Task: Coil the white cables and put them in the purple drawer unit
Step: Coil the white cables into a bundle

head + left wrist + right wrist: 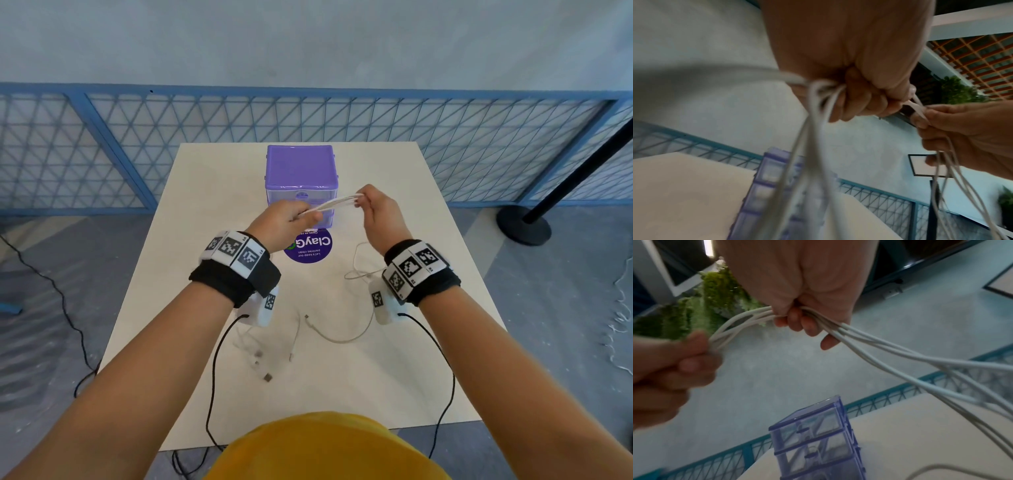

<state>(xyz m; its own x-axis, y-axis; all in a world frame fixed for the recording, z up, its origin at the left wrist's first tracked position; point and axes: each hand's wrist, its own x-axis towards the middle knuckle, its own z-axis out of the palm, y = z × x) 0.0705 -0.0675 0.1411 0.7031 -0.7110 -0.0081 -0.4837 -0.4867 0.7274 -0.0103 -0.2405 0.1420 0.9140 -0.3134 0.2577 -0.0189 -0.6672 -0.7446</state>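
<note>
Holding a bundle of white cable (pixel 334 202) loops stretched between both hands, left hand (pixel 281 221) and right hand (pixel 380 214) each gripping one end just in front of the purple drawer unit (pixel 300 174), those springy loops could pop loose if either grip slackens.

Desk, sticker and surroundings

A pale cream rectangular desk (pixel 394 359) carries a round purple sticker with white "ClayG" lettering (pixel 310 247), partly covered. Behind the desk runs a blue metal mesh fence (pixel 137 144) before a pale grey wall (pixel 308 41). At the right stands a black barrier post with a round black base (pixel 524 224) on the grey floor (pixel 44 308). Thin black wires (pixel 214 370) trail off the desk's near edge. Green foliage (pixel 715 293) shows in the right wrist view.
</note>
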